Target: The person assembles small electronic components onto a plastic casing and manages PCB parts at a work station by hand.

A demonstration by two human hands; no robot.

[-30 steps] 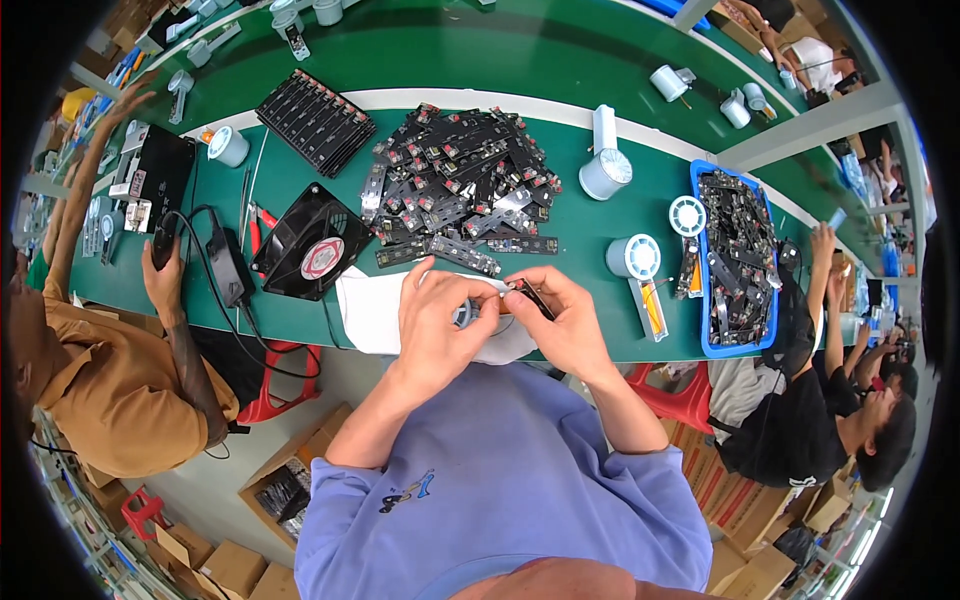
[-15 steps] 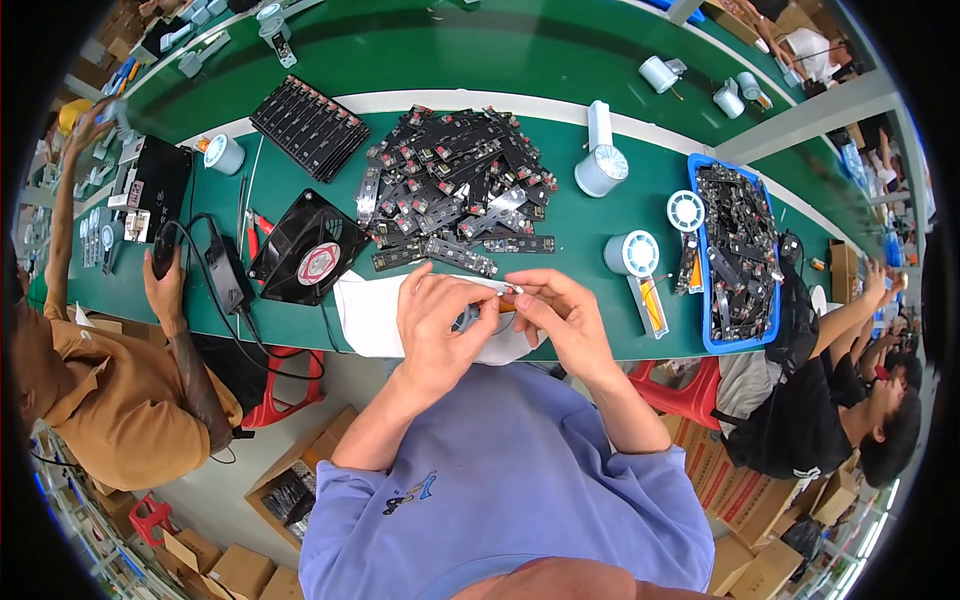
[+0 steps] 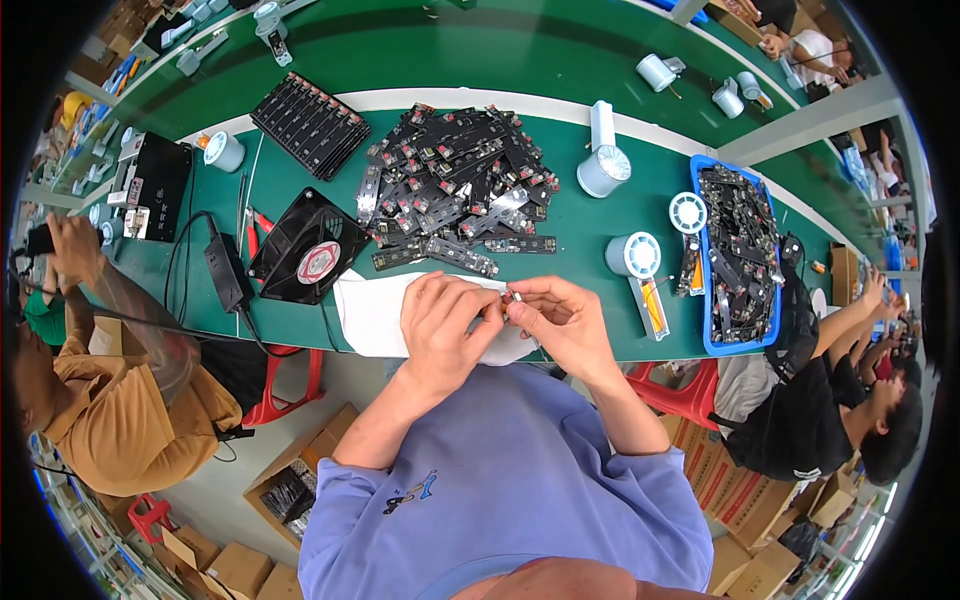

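My left hand (image 3: 443, 325) and my right hand (image 3: 562, 318) meet at the table's front edge, above a white cloth or sheet (image 3: 372, 325). Their fingertips nearly touch, closed around a small part (image 3: 514, 296) with a light-coloured end. Most of it is hidden behind the fingers, so its kind cannot be made out. Just beyond my hands lies a heap of narrow black circuit boards (image 3: 460, 180) with small red pieces on them. A black square cooling fan (image 3: 312, 245) stands left of the cloth.
Light-blue handheld fans (image 3: 633, 256) lie right of my hands, near a blue basket (image 3: 708, 335) full of boards. At left are stacked black trays (image 3: 310, 125), a power adapter (image 3: 228, 275) with cables, and red-handled pliers (image 3: 252, 235). Co-workers sit on both sides.
My fingers have shifted slightly around the small part, and the orange piece beneath them no longer shows. The co-worker on the left has raised a hand with a dark object, pulling a cable along.
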